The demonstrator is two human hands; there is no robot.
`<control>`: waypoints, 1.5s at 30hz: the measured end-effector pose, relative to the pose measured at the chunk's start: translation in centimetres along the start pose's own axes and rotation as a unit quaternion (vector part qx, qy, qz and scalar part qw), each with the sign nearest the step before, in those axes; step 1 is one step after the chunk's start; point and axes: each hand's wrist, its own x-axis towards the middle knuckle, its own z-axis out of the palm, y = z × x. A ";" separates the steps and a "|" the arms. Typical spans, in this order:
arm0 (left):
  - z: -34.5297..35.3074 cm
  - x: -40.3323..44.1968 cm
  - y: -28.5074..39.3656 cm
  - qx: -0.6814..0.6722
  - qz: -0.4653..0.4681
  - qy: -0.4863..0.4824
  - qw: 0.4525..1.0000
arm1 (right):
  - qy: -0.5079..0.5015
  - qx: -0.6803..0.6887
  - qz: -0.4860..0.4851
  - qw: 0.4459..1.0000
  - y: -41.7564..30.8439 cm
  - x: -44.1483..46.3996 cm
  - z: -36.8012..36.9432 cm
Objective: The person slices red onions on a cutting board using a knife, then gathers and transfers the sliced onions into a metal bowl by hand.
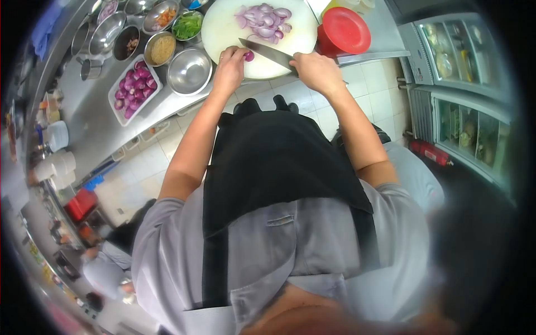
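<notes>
My right hand [317,71] is closed around the handle of a kitchen knife [269,53], whose blade points left across the round white cutting board [218,25]. At the board's near left part, my left hand [230,68] pinches a small purple shallot [249,56] with its fingertips. The knife tip is just above and left of the shallot; whether the blade touches it I cannot tell. Beyond the blade lies a pile of sliced shallots [265,19]. A white tray of whole peeled shallots [134,89] stands to the left.
A steel bowl [190,71] sits beside the board, near bowls of minced garlic-like bits [163,50] and chopped greens [187,25]. Right of the board is a red round container [346,30]. A glass-door fridge [469,123] stands right; another person [106,268] is at lower left.
</notes>
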 end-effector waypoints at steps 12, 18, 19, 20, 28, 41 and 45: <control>0.1 0.9 0.3 -0.007 -0.041 0.003 0.999 | -0.017 -0.042 -0.025 0.999 -2.6 -1.1 -1.7; 0.2 1.7 0.1 0.002 -0.033 -0.001 0.999 | 0.028 -0.036 -0.036 0.998 -2.5 0.9 2.8; 0.1 1.5 0.1 -0.006 -0.034 -0.003 0.999 | 0.025 -0.028 -0.042 0.998 -2.9 0.9 2.6; -0.1 1.2 0.1 -0.014 -0.036 -0.007 0.999 | 0.024 -0.025 -0.041 0.999 -3.2 0.4 2.3; -0.5 1.6 0.3 -0.012 -0.037 -0.008 0.999 | 0.014 -0.024 -0.037 0.999 -2.4 1.9 3.0; 0.0 0.9 -0.2 -0.001 -0.047 0.002 0.999 | -0.025 0.007 -0.005 1.000 -4.1 0.4 -0.3; 0.3 0.5 -0.5 0.008 -0.037 0.018 0.999 | -0.039 -0.010 0.006 0.999 -4.7 0.5 1.1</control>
